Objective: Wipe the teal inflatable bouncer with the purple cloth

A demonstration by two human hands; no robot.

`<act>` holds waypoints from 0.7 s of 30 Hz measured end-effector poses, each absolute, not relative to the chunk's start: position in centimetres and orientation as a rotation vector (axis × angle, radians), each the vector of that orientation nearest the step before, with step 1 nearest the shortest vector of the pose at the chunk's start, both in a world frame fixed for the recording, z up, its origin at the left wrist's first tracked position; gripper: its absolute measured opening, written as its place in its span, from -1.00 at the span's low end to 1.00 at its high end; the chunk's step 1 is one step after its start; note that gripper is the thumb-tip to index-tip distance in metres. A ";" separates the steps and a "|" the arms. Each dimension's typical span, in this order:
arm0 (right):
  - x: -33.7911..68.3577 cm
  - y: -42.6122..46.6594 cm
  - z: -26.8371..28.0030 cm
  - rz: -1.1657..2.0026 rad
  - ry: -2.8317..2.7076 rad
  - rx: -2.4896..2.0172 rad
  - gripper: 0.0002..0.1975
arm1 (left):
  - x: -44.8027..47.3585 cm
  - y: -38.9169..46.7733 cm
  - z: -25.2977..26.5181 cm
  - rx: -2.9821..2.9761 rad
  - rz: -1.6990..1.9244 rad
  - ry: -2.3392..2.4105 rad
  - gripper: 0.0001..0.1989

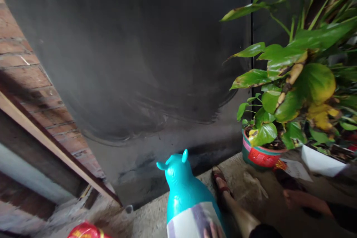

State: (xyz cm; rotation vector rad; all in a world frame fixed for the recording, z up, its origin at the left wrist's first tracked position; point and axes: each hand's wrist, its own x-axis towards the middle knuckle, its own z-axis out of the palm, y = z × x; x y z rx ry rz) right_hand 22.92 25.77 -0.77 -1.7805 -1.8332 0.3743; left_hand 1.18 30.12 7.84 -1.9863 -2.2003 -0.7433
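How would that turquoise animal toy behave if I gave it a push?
The turquoise animal toy looks moulded and hollow, perhaps inflated, so it is probably light for its size. Its smooth, shiny skin may be slippery, though the striped cloth on its back could give more grip. Its rounded sides might let it roll or tip.

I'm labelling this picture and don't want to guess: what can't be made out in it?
All in the head view:
Hand: cut off by the bottom edge; only blurred fingers show, so left or right can't be told.
Striped cloth: lower part cut off by the bottom edge.
Turquoise animal figure: lower body hidden by the cloth and cut off by that edge.
Red package: cut off below; print too blurred to read.
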 end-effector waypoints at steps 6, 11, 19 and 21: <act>22.5 25.6 -1.0 0.503 -1.810 -1.892 -0.34 | 1.2 31.9 6.1 -1.929 -0.708 -2.209 -0.50; 17.0 22.6 -1.4 0.560 -1.844 -1.902 -0.31 | 1.6 31.7 6.4 -1.894 -0.688 -2.163 -0.39; 12.9 20.2 0.1 0.539 -1.856 -1.911 -0.44 | 1.9 29.9 7.8 -1.908 -0.699 -2.075 -0.50; 14.7 20.9 0.9 0.505 -1.856 -1.909 -0.42 | 1.8 30.0 8.0 -1.955 -0.709 -2.042 -0.55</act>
